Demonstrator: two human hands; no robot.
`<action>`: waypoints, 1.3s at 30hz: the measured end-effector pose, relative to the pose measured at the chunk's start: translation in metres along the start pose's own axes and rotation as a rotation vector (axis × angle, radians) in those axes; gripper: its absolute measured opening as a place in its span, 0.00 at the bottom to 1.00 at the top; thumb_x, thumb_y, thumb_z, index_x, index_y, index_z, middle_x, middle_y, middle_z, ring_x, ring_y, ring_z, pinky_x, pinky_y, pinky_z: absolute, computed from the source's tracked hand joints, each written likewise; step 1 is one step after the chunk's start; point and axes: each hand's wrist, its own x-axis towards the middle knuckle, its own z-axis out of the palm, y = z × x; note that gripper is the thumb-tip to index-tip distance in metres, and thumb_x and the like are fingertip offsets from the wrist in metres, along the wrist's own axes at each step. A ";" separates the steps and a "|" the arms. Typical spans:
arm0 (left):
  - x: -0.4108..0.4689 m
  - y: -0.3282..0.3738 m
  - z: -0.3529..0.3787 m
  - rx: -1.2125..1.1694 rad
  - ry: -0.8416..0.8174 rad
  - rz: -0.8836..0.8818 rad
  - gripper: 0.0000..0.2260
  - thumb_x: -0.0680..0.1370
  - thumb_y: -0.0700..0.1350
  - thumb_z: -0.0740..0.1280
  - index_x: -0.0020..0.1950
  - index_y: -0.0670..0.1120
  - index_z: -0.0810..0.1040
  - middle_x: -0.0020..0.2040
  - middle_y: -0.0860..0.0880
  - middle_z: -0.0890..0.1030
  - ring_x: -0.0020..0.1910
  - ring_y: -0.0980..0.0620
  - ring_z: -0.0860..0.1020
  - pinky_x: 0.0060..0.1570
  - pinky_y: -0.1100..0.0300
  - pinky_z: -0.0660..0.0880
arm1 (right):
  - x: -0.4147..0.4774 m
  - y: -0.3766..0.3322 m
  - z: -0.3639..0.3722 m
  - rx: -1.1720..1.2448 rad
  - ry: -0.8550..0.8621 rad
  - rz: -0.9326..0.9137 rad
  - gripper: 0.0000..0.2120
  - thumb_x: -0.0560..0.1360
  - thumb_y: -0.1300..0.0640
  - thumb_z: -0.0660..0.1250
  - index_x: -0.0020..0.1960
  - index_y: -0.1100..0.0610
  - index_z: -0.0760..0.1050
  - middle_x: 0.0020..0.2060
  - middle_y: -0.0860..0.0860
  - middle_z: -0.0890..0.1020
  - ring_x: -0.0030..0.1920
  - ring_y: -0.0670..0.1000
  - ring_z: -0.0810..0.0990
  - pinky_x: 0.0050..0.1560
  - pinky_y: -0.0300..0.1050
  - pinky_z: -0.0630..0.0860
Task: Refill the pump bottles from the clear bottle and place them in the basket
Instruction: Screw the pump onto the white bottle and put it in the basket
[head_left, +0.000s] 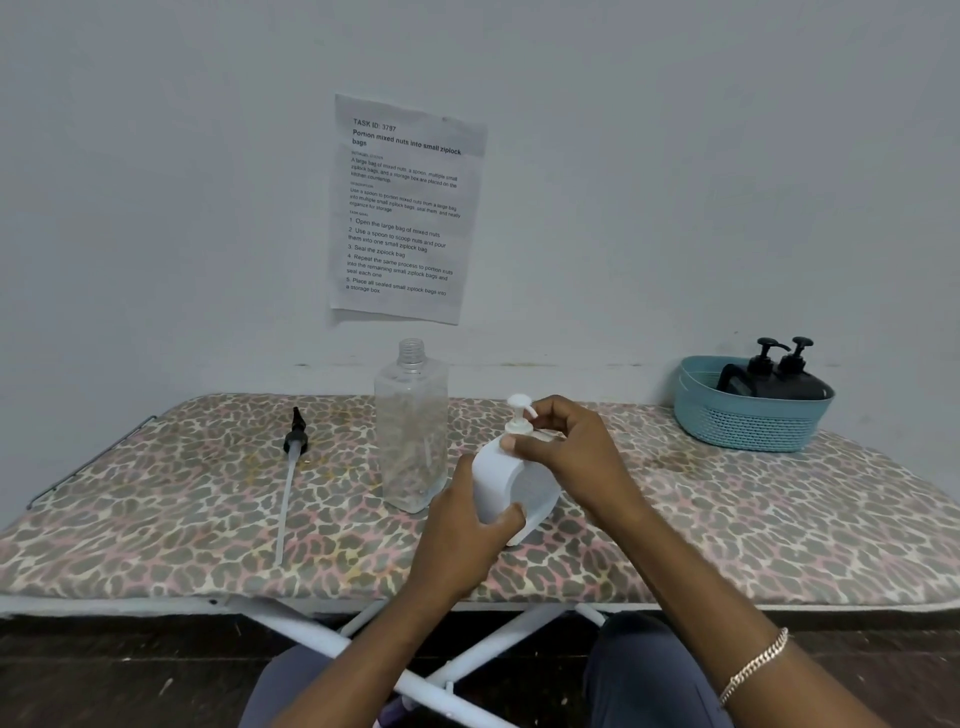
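1. Found the white pump bottle (498, 483) near the front middle of the table (727, 519), long axis close to upright, leaning a little, base at or just above the patterned cover (could not tell which).
2. Saw the left hand (462, 525) wrapped round the lower body from the near-left side, thumb across the front, clamped firmly on the bottle.
3. Saw the right hand (571, 452) up at the neck, fingertips pinched on the collar just under the white pump head (519, 408); judged this a twisting of the pump, though tightening or loosening could not be told.
4. Judged the coming move to turn on that neck: twist axis straight up the bottle, right hand on top of it, left hand below as the brace.
5. Noted the clear bottle (411, 426) upright just behind and left of the white one, uncapped, looking nearly empty, nearer the left hand.
6. Noted a black pump (296, 441) with its long tube lying flat, well apart to the left.
7. Noted the blue basket (748, 426) at the far right, already holding two black pump bottles (779, 379), well apart from both hands, on the right hand's side.
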 end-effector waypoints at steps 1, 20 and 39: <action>0.000 0.000 0.000 0.004 0.000 0.001 0.28 0.74 0.59 0.71 0.73 0.63 0.69 0.58 0.58 0.82 0.51 0.59 0.83 0.46 0.54 0.84 | 0.000 -0.001 -0.001 -0.025 -0.013 -0.003 0.09 0.71 0.57 0.80 0.46 0.52 0.81 0.46 0.45 0.86 0.50 0.44 0.83 0.50 0.43 0.74; -0.003 -0.003 0.003 0.020 0.082 0.037 0.24 0.78 0.52 0.74 0.72 0.60 0.72 0.54 0.58 0.84 0.48 0.59 0.84 0.44 0.55 0.83 | -0.008 -0.001 0.011 0.137 0.087 0.110 0.14 0.70 0.63 0.80 0.55 0.57 0.87 0.49 0.49 0.89 0.52 0.48 0.88 0.59 0.52 0.82; 0.003 -0.007 -0.003 -0.018 0.009 0.030 0.23 0.73 0.61 0.73 0.62 0.61 0.66 0.56 0.53 0.82 0.50 0.54 0.85 0.44 0.45 0.84 | 0.004 -0.012 -0.025 -0.429 -0.295 -0.002 0.25 0.71 0.40 0.78 0.67 0.40 0.79 0.64 0.35 0.81 0.62 0.36 0.78 0.58 0.39 0.73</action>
